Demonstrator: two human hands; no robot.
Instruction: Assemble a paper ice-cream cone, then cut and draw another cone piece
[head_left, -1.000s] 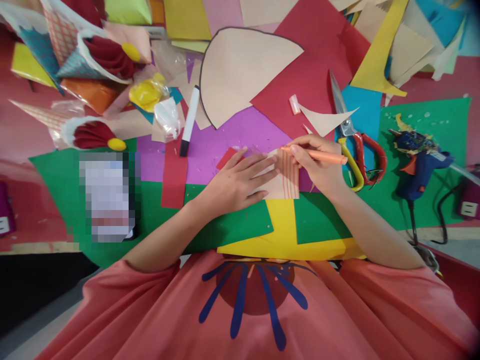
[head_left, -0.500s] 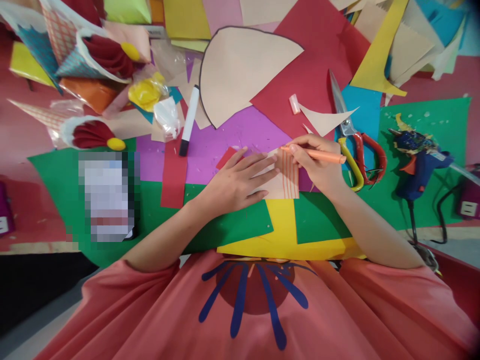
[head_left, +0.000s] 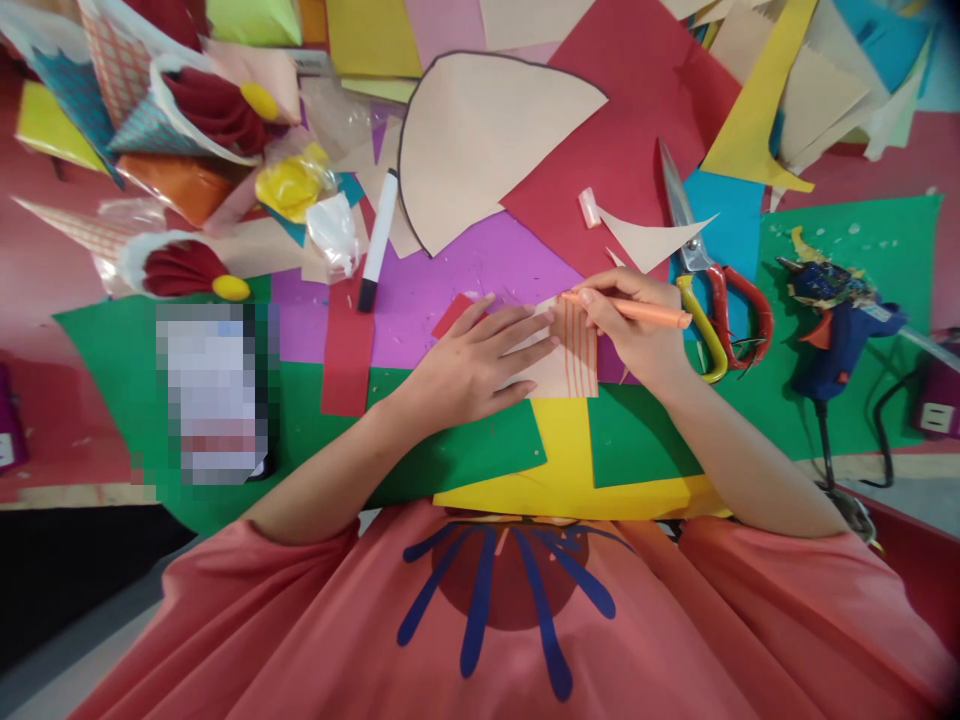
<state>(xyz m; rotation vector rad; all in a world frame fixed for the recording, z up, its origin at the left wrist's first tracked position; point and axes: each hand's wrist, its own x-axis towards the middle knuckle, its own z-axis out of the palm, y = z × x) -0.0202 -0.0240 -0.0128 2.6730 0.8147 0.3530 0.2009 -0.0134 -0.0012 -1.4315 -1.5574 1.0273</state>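
Note:
A small cream piece of paper with several orange stripes lies in front of me. My left hand rests flat on its left part, fingers spread, hiding that side. In my right hand an orange marker is gripped, its tip touching the paper near the top edge, left of the drawn stripes. The marker's pale cap lies on the red sheet beyond. Just right of my right hand are scissors with red and yellow handles.
A blue glue gun with its cord lies at right. To the left are a phone, a black-and-white marker and decorated paper cones. A large cream paper shape with a black outline lies at the back.
The orange marker's tip has moved very slightly left at the paper's top edge. My left hand stays in place.

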